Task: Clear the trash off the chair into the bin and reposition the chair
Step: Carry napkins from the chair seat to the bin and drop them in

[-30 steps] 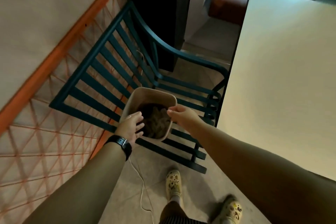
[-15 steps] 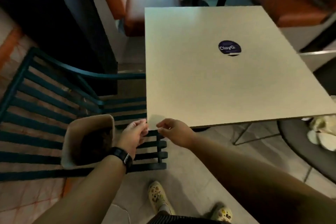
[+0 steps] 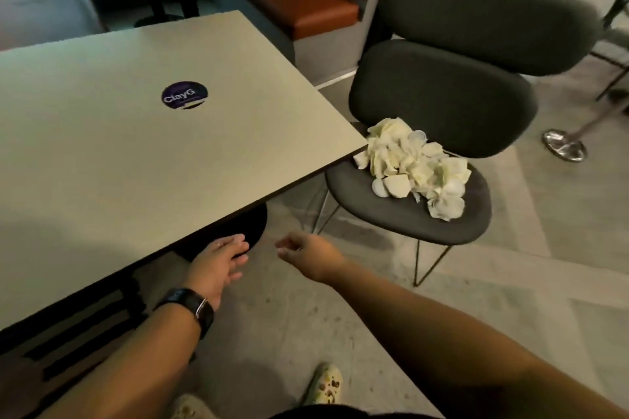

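Observation:
A dark grey padded chair [image 3: 408, 211] stands at the table's right corner, partly tucked under it. A heap of crumpled white napkins and small white cups [image 3: 413, 165] lies on its seat. My left hand [image 3: 218, 264], with a black watch on the wrist, is low by the table's near edge, fingers apart and holding nothing. My right hand [image 3: 306, 253] reaches forward over the floor, fingers loosely curled and holding nothing, well short of the chair. The bin is out of view.
A pale table [image 3: 119, 153] with a round purple sticker [image 3: 184, 95] fills the left. Dark slats of a green chair [image 3: 85, 333] show under its near edge. A second grey chair [image 3: 483, 10], an orange bench [image 3: 306, 0] and a metal post base [image 3: 563, 146] stand behind.
My view has swung right, from the green slatted chair and the bin on it to the grey chair with trash. Both hands left the bin and now hang free.

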